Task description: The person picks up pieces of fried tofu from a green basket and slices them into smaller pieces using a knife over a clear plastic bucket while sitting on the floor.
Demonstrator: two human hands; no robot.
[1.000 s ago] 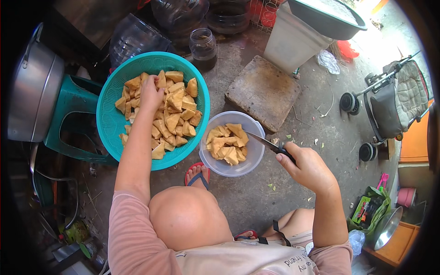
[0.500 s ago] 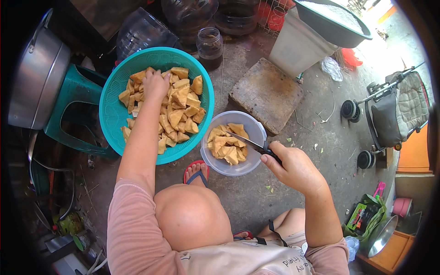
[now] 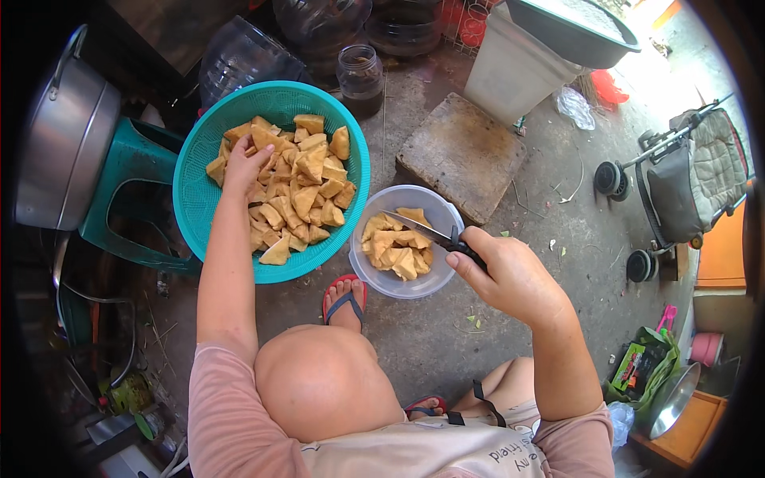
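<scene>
My left hand [image 3: 245,167] is in the turquoise plastic basket [image 3: 188,215], its thumb and fingers apart on the heap of golden fried tofu pieces [image 3: 307,179]. Some fingertips are hidden among the pieces, and I make out none lifted clear. My right hand [image 3: 506,275] is closed round the black handle of a knife [image 3: 430,232]. The blade points left over a clear plastic tub [image 3: 378,280], above more tofu pieces [image 3: 400,253] inside it. The tub stands just right of the basket, on the concrete floor.
Beyond the tub lies a worn wooden board [image 3: 466,151]. Behind the basket stands a jar of dark liquid [image 3: 361,88]. A green stool [image 3: 131,227] bearing a metal pot [image 3: 68,143] is at the left. At the right are a stroller [image 3: 689,183] and a white bin [image 3: 514,68].
My left hand has shifted left and a little nearer within the basket, and its fingers show more spread. The knife stays over the tub in my right hand. The view has shifted slightly.
</scene>
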